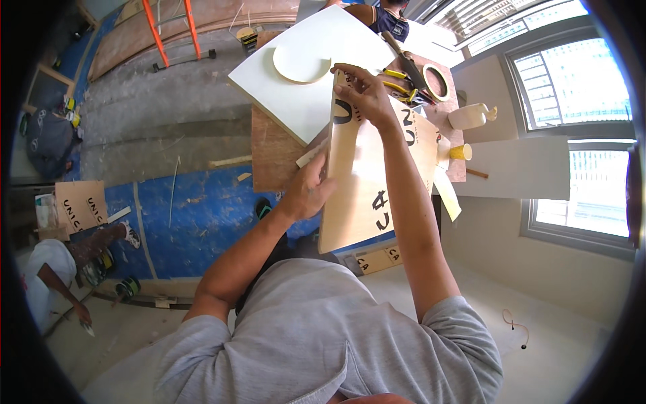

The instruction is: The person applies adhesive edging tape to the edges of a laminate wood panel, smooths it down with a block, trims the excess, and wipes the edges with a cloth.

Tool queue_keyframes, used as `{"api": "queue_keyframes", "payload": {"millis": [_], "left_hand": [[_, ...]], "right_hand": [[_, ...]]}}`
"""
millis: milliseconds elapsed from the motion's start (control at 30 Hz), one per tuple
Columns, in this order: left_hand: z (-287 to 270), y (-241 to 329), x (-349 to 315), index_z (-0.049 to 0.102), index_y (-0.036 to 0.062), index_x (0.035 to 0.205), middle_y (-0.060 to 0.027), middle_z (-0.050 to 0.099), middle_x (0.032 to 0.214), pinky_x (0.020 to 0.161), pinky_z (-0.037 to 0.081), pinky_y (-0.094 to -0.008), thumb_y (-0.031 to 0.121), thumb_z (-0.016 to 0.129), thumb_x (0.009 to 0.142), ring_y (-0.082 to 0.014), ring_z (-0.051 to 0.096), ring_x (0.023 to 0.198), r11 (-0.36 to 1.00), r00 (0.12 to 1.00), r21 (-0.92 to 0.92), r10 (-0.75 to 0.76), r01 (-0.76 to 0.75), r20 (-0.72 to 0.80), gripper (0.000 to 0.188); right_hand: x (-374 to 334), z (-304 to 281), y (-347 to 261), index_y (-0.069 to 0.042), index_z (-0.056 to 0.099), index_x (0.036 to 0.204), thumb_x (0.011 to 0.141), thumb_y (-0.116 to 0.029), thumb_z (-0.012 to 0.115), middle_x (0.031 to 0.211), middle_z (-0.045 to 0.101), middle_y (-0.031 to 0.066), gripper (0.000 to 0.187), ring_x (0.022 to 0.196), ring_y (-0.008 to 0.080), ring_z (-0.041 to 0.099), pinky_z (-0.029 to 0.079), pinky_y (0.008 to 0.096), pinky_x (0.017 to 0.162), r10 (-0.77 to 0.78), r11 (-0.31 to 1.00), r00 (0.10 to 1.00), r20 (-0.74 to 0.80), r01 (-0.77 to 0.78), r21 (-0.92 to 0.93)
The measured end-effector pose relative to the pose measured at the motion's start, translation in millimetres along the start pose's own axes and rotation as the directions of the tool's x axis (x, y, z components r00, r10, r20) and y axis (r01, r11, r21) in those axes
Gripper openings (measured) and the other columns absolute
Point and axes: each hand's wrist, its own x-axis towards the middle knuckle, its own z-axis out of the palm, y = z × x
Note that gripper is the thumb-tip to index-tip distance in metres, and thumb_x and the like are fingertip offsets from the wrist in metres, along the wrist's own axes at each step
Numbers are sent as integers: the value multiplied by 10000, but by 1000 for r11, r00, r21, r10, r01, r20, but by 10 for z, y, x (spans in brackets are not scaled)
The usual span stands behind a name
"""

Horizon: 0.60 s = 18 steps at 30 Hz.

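Note:
A tan board-like piece with black print [356, 182] stands tilted in front of me, against the near side of the work table. Whether it is cardboard or wood I cannot tell. My left hand [308, 190] grips its left edge, thumb towards me and the other fingers partly hidden. At the upper left corner my right hand [365, 97] holds the top edge with bent fingers. Beyond the piece lies a large white panel [269, 87], with a curled pale strip [299, 79] on it, close to my right fingertips.
Yellow-handled pliers [396, 86], a tape roll [436, 82], a white bottle [469, 116] and a yellow cup [461, 152] are at the table's right. An orange ladder [155, 34] stands far left. One person [387, 17] is beyond the table; another [50, 276] is at left.

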Motion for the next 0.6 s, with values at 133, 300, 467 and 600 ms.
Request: {"api": "queue_keyframes", "payload": {"millis": [133,300,467,600], "left_hand": [[-17,23,-26,329,1,1620,-97,556,1469,1108,423,-316,-12,525,920,-159,540,1310,1000,1000,12,-9,9,5,727],[-114,-259,-67,458,28,1554,-57,663,1285,945,507,-287,25,540,960,-119,623,1099,989,986,55,-133,139,-98,599],[-622,-996,-88,596,16,1423,-53,716,1167,835,530,-268,72,560,1007,-85,636,962,969,964,110,-201,222,-173,421],[-821,-1339,-11,642,-15,1338,-62,733,1136,855,553,-295,41,528,1020,-102,662,964,962,931,-115,-269,248,-246,343]], "right_hand": [[7,39,-6,-90,703,1332,800,-259,872,1314,674,136,584,1192,241,645,429,387,1139,71,997,997,18,-72,4],[-27,140,96,-119,653,1399,773,-336,888,1421,628,139,702,1358,316,557,262,509,1239,-223,905,973,-67,181,-384],[-567,265,485,-167,530,1518,919,-392,763,1623,427,168,682,1516,377,361,259,636,1207,-131,782,987,-93,45,-622],[-1510,366,798,-190,473,1566,922,-412,777,1706,237,218,746,1557,485,224,233,695,1192,33,678,996,81,37,-734]]}}
